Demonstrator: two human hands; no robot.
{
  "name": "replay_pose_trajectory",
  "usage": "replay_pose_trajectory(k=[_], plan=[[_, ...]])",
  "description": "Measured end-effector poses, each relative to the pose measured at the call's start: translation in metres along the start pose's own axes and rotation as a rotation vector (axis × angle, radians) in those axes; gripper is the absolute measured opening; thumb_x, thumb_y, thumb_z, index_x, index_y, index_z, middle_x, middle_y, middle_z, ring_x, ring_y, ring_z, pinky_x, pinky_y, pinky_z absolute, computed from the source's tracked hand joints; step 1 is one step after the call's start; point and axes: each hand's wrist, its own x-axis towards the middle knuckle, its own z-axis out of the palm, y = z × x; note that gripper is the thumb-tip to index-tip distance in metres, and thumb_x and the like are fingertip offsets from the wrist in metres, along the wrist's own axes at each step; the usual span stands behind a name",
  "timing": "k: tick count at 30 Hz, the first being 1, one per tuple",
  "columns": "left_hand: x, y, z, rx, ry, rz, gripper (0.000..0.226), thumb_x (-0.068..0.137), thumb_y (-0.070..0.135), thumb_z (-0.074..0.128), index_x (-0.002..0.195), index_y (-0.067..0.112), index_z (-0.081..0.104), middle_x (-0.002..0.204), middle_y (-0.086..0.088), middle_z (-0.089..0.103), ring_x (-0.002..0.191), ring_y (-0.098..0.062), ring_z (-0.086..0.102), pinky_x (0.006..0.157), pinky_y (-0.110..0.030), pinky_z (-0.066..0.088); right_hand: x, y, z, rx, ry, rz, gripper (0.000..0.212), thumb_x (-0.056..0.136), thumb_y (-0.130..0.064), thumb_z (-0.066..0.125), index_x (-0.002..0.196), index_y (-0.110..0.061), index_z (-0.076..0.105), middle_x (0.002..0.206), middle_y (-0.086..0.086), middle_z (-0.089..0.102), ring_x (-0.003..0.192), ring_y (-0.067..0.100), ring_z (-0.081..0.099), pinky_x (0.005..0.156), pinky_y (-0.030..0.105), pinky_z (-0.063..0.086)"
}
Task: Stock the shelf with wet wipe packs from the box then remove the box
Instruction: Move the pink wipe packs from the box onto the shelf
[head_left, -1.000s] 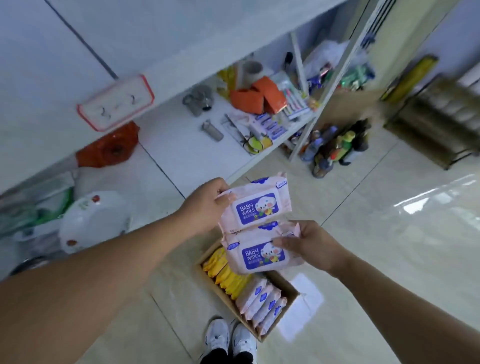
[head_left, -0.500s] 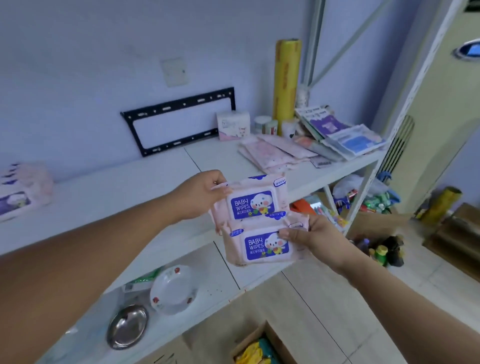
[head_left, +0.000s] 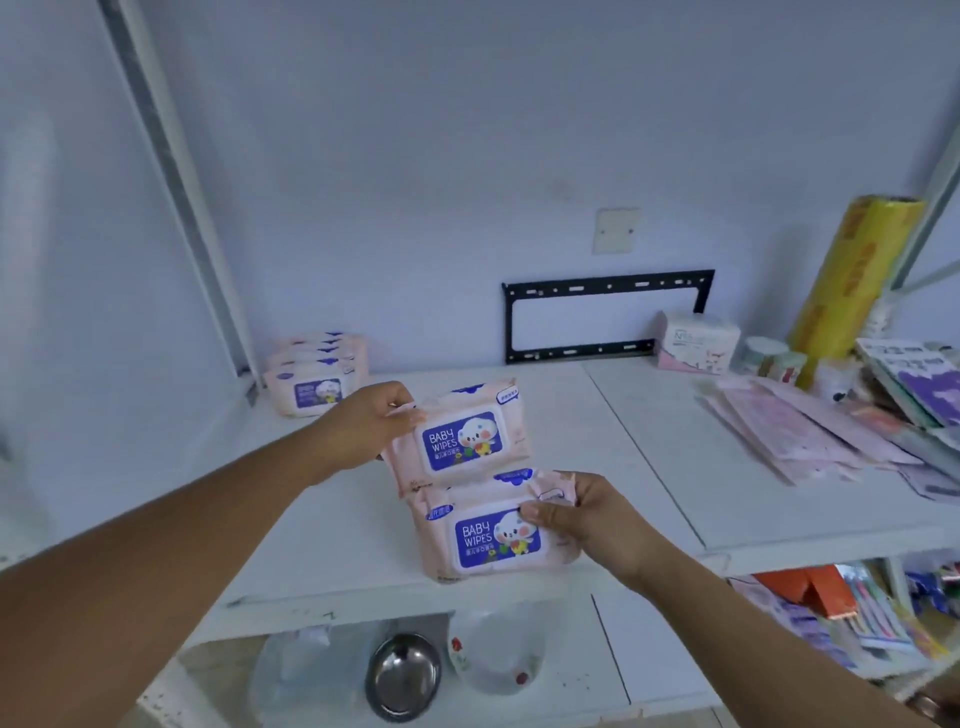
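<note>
While left hand (head_left: 363, 426), right hand (head_left: 597, 519) grip packs (head_left: 462, 441) | shelf (head_left: 649, 467) — stack (head_left: 311, 389) rear-left

We see pale pink wipe packs (head_left: 460, 441) with blue labels at centre frame, a yellow roll (head_left: 857, 275) at right, and a black bracket (head_left: 608, 285) above a white shelf (head_left: 649, 441).

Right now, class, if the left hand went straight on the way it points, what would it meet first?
Likely the black bracket on the back wall. The left hand, gripping the upper wipes pack, points forward-right across the shelf. Depth is uncertain.
</note>
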Motion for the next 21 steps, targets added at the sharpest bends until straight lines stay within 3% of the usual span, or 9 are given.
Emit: replay_pose_trajectory(k=[3,7,10,13,16,19,21], plan=[[0.018,-0.041,-0.048,0.116,0.028,-0.035,0.020,0.097,0.036,0.062,0.085,0.021,0.056,0.079,0.005,0.059,0.069,-0.011,0.052,0.055,-0.024,0.042,0.054,-0.004,0.044,-0.005,-0.044,0.004,0.028,0.089,-0.024,0.077,0.114,-0.014,0.073,0.109,0.009,0.078,0.099,0.030,0.076,0.092,0.047,0.059],[0.045,-0.081,-0.099,0.254,-0.001,-0.027,0.019,0.099,0.031,0.060,0.085,0.019,0.055,0.080,0.005,0.056,0.071,-0.011,0.050,0.060,-0.025,0.040,0.116,-0.007,0.094,0.006,-0.060,-0.004,0.016,0.091,-0.021,0.075,0.104,-0.012,0.074,0.100,0.011,0.079,0.085,0.025,0.075,0.061,0.027,0.052],[0.065,-0.106,-0.122,0.282,-0.002,-0.070,0.021,0.099,0.029,0.062,0.082,0.021,0.052,0.078,0.002,0.053,0.066,-0.012,0.047,0.055,-0.025,0.038,0.153,-0.004,0.126,0.034,-0.076,0.005,0.025,0.089,-0.024,0.077,0.110,-0.010,0.073,0.103,0.013,0.079,0.089,0.027,0.075,0.062,0.028,0.052],[0.087,-0.129,-0.136,0.297,-0.020,-0.126,0.015,0.098,0.028,0.062,0.091,0.016,0.055,0.086,-0.003,0.055,0.065,-0.013,0.047,0.052,-0.023,0.038,0.184,0.005,0.149,0.055,-0.074,0.028,0.032,0.081,-0.032,0.082,0.103,-0.010,0.074,0.100,0.017,0.078,0.080,0.024,0.070,0.063,0.029,0.050],[0.109,-0.147,-0.146,0.338,-0.035,-0.153,0.015,0.099,0.027,0.062,0.099,0.013,0.058,0.090,0.001,0.055,0.068,-0.009,0.048,0.052,-0.020,0.038,0.215,0.014,0.163,0.055,-0.057,0.055,0.046,0.072,-0.039,0.086,0.100,-0.005,0.071,0.101,0.021,0.077,0.084,0.028,0.070,0.068,0.037,0.050],[0.131,-0.161,-0.154,0.364,-0.038,-0.160,0.017,0.099,0.028,0.061,0.087,0.017,0.055,0.083,0.006,0.053,0.072,-0.012,0.049,0.053,-0.021,0.037,0.245,0.015,0.171,0.063,-0.059,0.055,0.018,0.085,-0.022,0.081,0.096,-0.011,0.072,0.090,0.007,0.079,0.075,0.020,0.072,0.063,0.030,0.053],[0.142,-0.167,-0.159,0.399,-0.037,-0.176,0.021,0.099,0.029,0.060,0.081,0.022,0.052,0.082,0.006,0.053,0.073,-0.013,0.050,0.055,-0.022,0.037,0.265,0.014,0.176,0.078,-0.075,0.044,0.009,0.089,-0.014,0.076,0.093,-0.018,0.069,0.071,-0.009,0.074,0.059,0.006,0.066,0.054,0.022,0.049]])
